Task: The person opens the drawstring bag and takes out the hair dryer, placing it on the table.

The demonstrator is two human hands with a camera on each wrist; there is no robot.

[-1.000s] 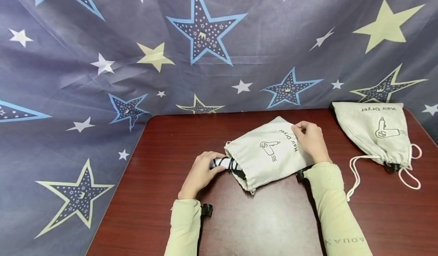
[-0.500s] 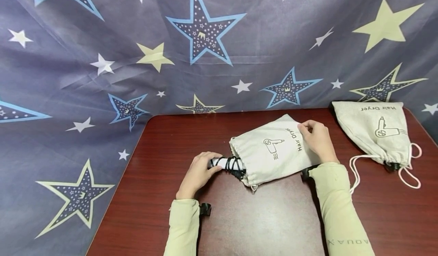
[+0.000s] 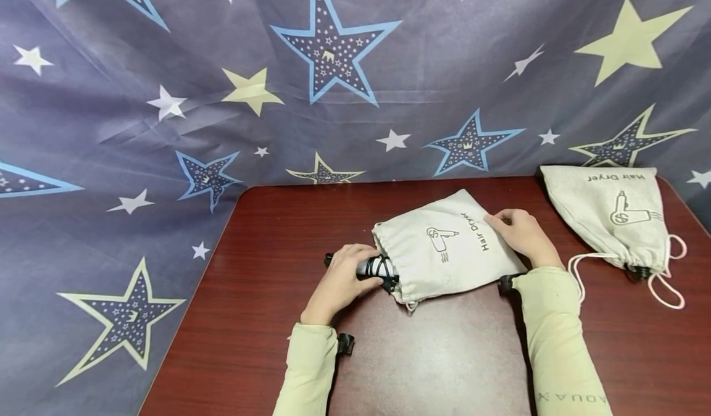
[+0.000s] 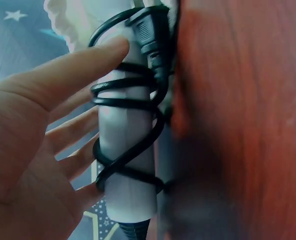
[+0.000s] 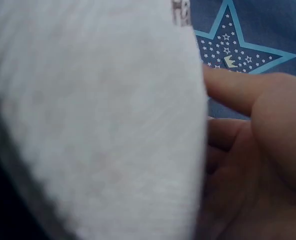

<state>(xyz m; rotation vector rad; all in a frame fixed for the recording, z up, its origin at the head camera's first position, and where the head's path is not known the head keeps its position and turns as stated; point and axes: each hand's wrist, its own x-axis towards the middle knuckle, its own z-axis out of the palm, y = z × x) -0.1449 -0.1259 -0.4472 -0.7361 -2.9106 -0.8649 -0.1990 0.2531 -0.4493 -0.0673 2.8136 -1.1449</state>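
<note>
Gripped with curled fingers of the left hand (image 3: 340, 283) the white cylindrical handle (image 4: 125, 122) jutting from the cream cloth drawstring bag (image 3: 413, 258) — pinched its closed edge with the right hand (image 3: 524, 237). Likely called for keeping the cloth taut.

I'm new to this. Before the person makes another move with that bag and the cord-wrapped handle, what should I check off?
1. Left grip holds the white handle: ok, thumb and fingers around it.
2. Right grip holds the bag: ok, at the edge away from its mouth.
3. Cord wound on the handle: ok, several loops.
4. Plug clear of the mouth: cannot tell, it sits very close.
5. Second bag apart: ok, farther right.
</note>
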